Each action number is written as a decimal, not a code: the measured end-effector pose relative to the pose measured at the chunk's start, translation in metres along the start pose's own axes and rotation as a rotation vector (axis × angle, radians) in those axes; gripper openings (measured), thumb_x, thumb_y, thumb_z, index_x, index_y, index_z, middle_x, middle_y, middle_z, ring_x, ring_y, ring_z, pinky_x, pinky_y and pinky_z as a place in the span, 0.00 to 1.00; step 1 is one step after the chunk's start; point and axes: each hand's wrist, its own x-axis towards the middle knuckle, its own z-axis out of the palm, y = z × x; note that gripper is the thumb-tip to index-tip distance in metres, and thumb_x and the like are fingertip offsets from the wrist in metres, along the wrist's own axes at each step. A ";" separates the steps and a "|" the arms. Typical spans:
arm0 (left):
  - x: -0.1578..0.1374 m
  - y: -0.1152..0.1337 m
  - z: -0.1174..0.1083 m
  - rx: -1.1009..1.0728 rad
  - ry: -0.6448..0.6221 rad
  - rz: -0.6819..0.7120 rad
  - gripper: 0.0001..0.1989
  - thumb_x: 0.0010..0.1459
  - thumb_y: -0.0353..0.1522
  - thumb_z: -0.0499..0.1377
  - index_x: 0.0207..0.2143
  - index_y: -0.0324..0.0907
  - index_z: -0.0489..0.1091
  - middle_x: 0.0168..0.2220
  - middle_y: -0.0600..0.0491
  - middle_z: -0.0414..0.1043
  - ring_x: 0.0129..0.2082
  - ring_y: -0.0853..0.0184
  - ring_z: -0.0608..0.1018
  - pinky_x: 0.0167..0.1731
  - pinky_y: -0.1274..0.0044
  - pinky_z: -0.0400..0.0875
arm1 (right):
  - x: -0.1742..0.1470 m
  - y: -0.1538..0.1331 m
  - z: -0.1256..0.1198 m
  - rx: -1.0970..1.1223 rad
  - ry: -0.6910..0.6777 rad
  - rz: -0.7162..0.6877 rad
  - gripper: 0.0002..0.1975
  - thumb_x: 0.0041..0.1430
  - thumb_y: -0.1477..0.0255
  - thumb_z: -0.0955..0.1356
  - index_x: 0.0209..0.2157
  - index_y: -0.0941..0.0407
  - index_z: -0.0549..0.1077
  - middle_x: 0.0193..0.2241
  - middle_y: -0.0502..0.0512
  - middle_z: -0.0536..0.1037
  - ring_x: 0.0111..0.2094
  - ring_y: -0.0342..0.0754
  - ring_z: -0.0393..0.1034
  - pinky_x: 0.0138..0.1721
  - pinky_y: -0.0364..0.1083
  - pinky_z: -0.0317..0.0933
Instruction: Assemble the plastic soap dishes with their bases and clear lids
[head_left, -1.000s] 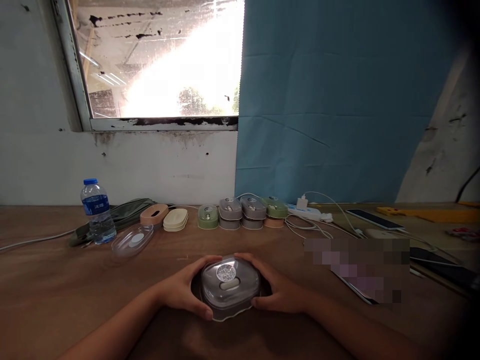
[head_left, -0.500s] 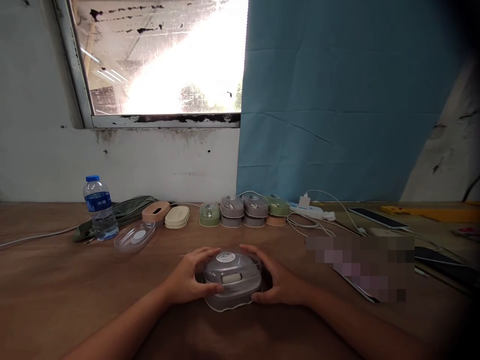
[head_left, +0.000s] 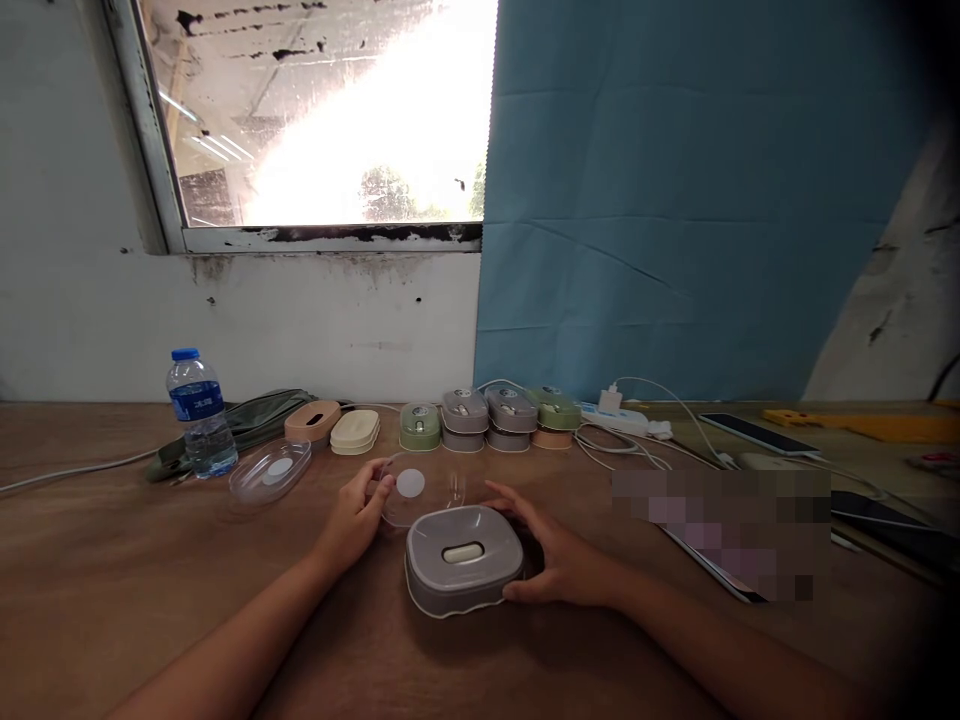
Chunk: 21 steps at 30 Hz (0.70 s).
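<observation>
Grey plastic box [head_left: 457, 580] over the counter [head_left: 150, 570]: the right hand [head_left: 559, 565] curves round its right end, whether gripping I cannot tell. Behind its left side, the left hand [head_left: 352, 510] pinches a clear lid [head_left: 427, 497]; held one-ended, that could slip.

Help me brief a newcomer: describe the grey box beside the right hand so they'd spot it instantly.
From the blue sheet at the back, come down to the wooden table. Around its middle, the grey box is between the left hand, which holds a clear lid, and the right hand. Unlike the lidded grey boxes stacked behind, its grey top is uncovered.
</observation>
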 end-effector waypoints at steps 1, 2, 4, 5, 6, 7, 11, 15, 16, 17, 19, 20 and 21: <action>0.001 -0.003 0.000 -0.029 0.007 -0.049 0.21 0.57 0.41 0.48 0.50 0.40 0.57 0.43 0.46 0.69 0.21 0.71 0.74 0.24 0.76 0.70 | 0.000 -0.002 0.000 -0.003 -0.001 0.006 0.51 0.39 0.67 0.73 0.59 0.53 0.40 0.53 0.60 0.60 0.54 0.54 0.55 0.55 0.54 0.48; 0.003 -0.006 -0.001 -0.046 0.006 -0.094 0.23 0.57 0.41 0.48 0.52 0.39 0.54 0.44 0.45 0.69 0.18 0.72 0.73 0.23 0.76 0.69 | 0.000 -0.003 0.000 -0.005 -0.001 0.013 0.50 0.39 0.66 0.73 0.59 0.54 0.41 0.54 0.60 0.60 0.54 0.54 0.55 0.55 0.53 0.48; 0.004 -0.011 -0.001 -0.035 -0.008 -0.161 0.25 0.56 0.40 0.50 0.53 0.38 0.53 0.45 0.43 0.69 0.18 0.71 0.74 0.23 0.76 0.69 | 0.000 -0.006 0.000 -0.012 0.003 0.027 0.49 0.39 0.66 0.73 0.59 0.54 0.44 0.54 0.60 0.60 0.54 0.54 0.55 0.55 0.53 0.48; 0.005 -0.013 -0.002 -0.011 -0.018 -0.182 0.26 0.55 0.40 0.50 0.54 0.37 0.53 0.44 0.42 0.69 0.20 0.70 0.75 0.25 0.75 0.70 | 0.000 -0.007 0.000 -0.019 0.009 0.035 0.48 0.39 0.65 0.73 0.58 0.53 0.45 0.54 0.60 0.60 0.54 0.55 0.55 0.55 0.53 0.49; 0.005 -0.013 -0.002 0.020 -0.025 -0.191 0.27 0.55 0.40 0.50 0.55 0.36 0.52 0.45 0.41 0.68 0.21 0.69 0.75 0.27 0.74 0.70 | 0.000 -0.008 0.000 -0.026 0.017 0.043 0.48 0.38 0.65 0.73 0.58 0.53 0.47 0.54 0.60 0.60 0.54 0.55 0.55 0.54 0.53 0.49; 0.005 -0.013 -0.003 0.053 -0.025 -0.184 0.28 0.55 0.40 0.50 0.55 0.35 0.52 0.48 0.39 0.66 0.23 0.68 0.76 0.29 0.73 0.70 | -0.001 -0.008 0.000 -0.031 0.025 0.050 0.47 0.38 0.65 0.74 0.58 0.53 0.48 0.54 0.60 0.60 0.54 0.56 0.55 0.54 0.53 0.50; 0.004 -0.009 -0.005 0.203 -0.022 0.009 0.21 0.54 0.38 0.51 0.49 0.37 0.63 0.54 0.42 0.58 0.38 0.62 0.74 0.40 0.70 0.67 | -0.001 -0.008 0.000 -0.041 0.040 0.041 0.46 0.37 0.64 0.74 0.57 0.54 0.50 0.54 0.60 0.59 0.54 0.56 0.56 0.54 0.53 0.51; 0.001 -0.003 -0.008 0.322 -0.237 0.191 0.12 0.54 0.34 0.52 0.36 0.41 0.72 0.39 0.48 0.71 0.39 0.62 0.73 0.40 0.74 0.66 | 0.000 -0.005 0.000 -0.054 0.036 0.031 0.45 0.38 0.64 0.74 0.56 0.55 0.52 0.55 0.61 0.59 0.54 0.56 0.56 0.54 0.53 0.52; 0.000 -0.002 -0.009 0.338 -0.287 0.209 0.12 0.53 0.33 0.52 0.35 0.42 0.73 0.37 0.49 0.72 0.37 0.64 0.73 0.38 0.75 0.66 | 0.000 -0.004 0.000 -0.057 0.037 0.030 0.45 0.38 0.64 0.74 0.56 0.55 0.52 0.54 0.61 0.59 0.54 0.56 0.56 0.54 0.54 0.52; -0.001 -0.001 -0.009 0.356 -0.323 0.222 0.12 0.53 0.32 0.51 0.35 0.42 0.73 0.37 0.50 0.72 0.36 0.64 0.73 0.36 0.76 0.66 | 0.000 -0.003 0.000 -0.060 0.037 0.029 0.45 0.38 0.64 0.74 0.56 0.55 0.52 0.54 0.61 0.59 0.54 0.57 0.56 0.54 0.54 0.52; -0.002 0.002 -0.009 0.424 -0.347 0.256 0.12 0.53 0.30 0.51 0.34 0.44 0.74 0.35 0.51 0.72 0.35 0.65 0.73 0.35 0.76 0.65 | 0.000 -0.002 0.000 -0.070 0.034 0.034 0.45 0.37 0.64 0.74 0.56 0.54 0.53 0.54 0.60 0.60 0.53 0.57 0.56 0.54 0.54 0.52; -0.002 0.003 -0.009 0.479 -0.332 0.275 0.12 0.52 0.29 0.51 0.34 0.44 0.74 0.34 0.51 0.73 0.34 0.64 0.73 0.36 0.75 0.64 | -0.001 -0.002 0.000 -0.074 0.034 0.040 0.45 0.37 0.64 0.74 0.56 0.54 0.53 0.54 0.60 0.60 0.53 0.57 0.56 0.54 0.54 0.52; -0.001 0.005 -0.010 0.546 -0.297 0.293 0.12 0.52 0.29 0.51 0.33 0.45 0.74 0.33 0.51 0.73 0.34 0.63 0.72 0.36 0.74 0.62 | -0.001 -0.002 0.000 -0.078 0.033 0.045 0.44 0.37 0.64 0.74 0.56 0.54 0.53 0.54 0.60 0.60 0.53 0.57 0.56 0.54 0.54 0.52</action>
